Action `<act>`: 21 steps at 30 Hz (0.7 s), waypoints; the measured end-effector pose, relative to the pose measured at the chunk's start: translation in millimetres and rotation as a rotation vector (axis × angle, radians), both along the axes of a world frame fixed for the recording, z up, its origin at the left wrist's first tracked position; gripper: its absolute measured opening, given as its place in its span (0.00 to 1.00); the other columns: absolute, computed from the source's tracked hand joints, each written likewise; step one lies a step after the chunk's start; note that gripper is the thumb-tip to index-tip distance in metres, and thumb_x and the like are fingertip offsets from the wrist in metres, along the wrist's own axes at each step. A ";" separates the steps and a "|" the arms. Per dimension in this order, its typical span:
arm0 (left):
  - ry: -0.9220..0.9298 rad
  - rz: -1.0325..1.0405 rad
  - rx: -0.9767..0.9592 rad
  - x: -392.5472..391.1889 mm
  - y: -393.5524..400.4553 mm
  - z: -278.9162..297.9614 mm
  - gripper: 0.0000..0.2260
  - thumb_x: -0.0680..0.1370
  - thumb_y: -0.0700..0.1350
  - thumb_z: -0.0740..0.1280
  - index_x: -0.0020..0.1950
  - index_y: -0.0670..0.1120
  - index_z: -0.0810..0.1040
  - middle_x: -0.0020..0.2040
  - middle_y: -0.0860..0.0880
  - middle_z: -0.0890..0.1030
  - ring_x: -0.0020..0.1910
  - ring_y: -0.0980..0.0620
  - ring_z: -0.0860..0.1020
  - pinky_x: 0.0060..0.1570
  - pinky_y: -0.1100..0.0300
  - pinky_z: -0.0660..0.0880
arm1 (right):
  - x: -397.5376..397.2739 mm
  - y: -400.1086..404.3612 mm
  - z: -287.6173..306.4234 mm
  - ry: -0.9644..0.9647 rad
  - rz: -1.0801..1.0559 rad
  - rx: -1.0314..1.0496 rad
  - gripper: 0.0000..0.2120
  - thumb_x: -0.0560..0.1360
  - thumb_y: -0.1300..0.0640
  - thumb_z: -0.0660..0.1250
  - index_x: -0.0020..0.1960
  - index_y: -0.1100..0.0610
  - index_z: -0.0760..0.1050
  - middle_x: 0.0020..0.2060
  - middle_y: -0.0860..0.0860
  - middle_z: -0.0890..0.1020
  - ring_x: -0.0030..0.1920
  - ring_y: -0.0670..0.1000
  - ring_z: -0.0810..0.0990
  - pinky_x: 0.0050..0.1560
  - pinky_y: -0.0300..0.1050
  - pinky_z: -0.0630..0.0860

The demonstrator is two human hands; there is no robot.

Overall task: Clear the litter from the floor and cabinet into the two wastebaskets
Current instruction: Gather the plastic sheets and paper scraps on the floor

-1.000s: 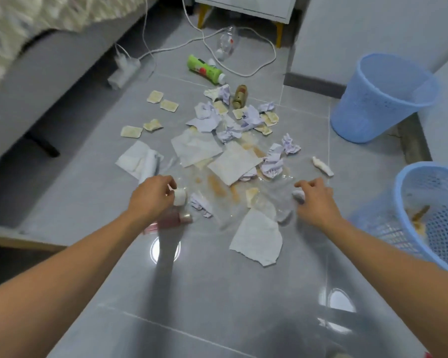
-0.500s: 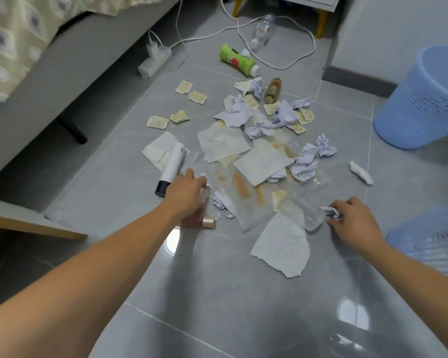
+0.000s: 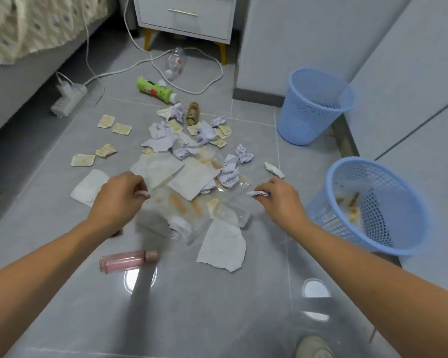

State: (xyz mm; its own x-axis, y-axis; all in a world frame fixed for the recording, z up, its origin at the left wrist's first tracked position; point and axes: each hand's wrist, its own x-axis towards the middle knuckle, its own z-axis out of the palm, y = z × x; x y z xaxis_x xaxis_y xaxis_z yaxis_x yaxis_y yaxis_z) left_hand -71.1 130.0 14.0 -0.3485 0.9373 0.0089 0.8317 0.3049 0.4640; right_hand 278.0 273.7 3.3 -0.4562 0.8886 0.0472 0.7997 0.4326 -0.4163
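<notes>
1. In the head view, the left hand (image 3: pixel 117 197) hovered over the near left edge of the litter pile (image 3: pixel 192 161), its fingers curled round a small pale object (image 3: pixel 142 194) that showed only at the fingertips; what it was could not be told.
2. The right hand (image 3: pixel 279 200) hung over the pile's right side, pinching a small crumpled scrap of paper (image 3: pixel 258 193) between fingers and thumb.
3. A pink bottle (image 3: pixel 127 260) lay on its side on the grey tiled floor (image 3: pixel 217 319), apart from both hands and near the left forearm.
4. The pile itself was flat tissues, crumpled lilac paper, small tan squares and clear plastic, spread across the middle of the floor.
5. Beyond it lay a green bottle (image 3: pixel 155 90), a clear bottle (image 3: pixel 175 63) and a small brown bottle (image 3: pixel 193 113).
6. One blue wastebasket (image 3: pixel 313 109) stood upright by the wall; a second wastebasket (image 3: pixel 378 202), nearer on the right, was tilted toward the camera with scraps inside.
</notes>
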 end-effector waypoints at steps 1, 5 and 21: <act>-0.007 -0.042 0.035 12.3 5.6 11.9 0.04 0.75 0.42 0.74 0.42 0.46 0.81 0.40 0.51 0.76 0.41 0.47 0.76 0.40 0.53 0.71 | 1.5 -2.4 8.7 0.020 -0.009 0.015 0.08 0.76 0.50 0.74 0.52 0.52 0.86 0.46 0.53 0.80 0.47 0.56 0.81 0.47 0.50 0.76; -0.069 -0.261 0.145 88.2 41.9 53.0 0.05 0.75 0.41 0.73 0.42 0.50 0.80 0.41 0.53 0.76 0.41 0.50 0.75 0.39 0.52 0.72 | 17.3 -5.7 44.9 0.127 -0.074 0.096 0.08 0.76 0.50 0.74 0.52 0.51 0.86 0.45 0.50 0.79 0.45 0.52 0.80 0.44 0.48 0.74; -0.099 -0.772 -0.017 401.4 186.1 66.1 0.21 0.68 0.54 0.78 0.60 0.54 0.80 0.56 0.50 0.81 0.60 0.47 0.76 0.53 0.54 0.74 | 231.3 24.3 86.9 0.003 -0.577 -0.076 0.16 0.71 0.52 0.77 0.59 0.50 0.84 0.54 0.55 0.81 0.58 0.58 0.81 0.57 0.48 0.75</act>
State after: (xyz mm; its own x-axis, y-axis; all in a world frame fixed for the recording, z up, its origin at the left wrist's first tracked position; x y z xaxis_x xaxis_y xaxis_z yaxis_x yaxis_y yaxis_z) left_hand 330.4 316.1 80.1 0.4049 0.9144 -0.0049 0.7660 -0.3362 0.5479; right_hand 509.2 298.0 90.2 0.1029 0.9944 -0.0258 0.8958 -0.1039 -0.4321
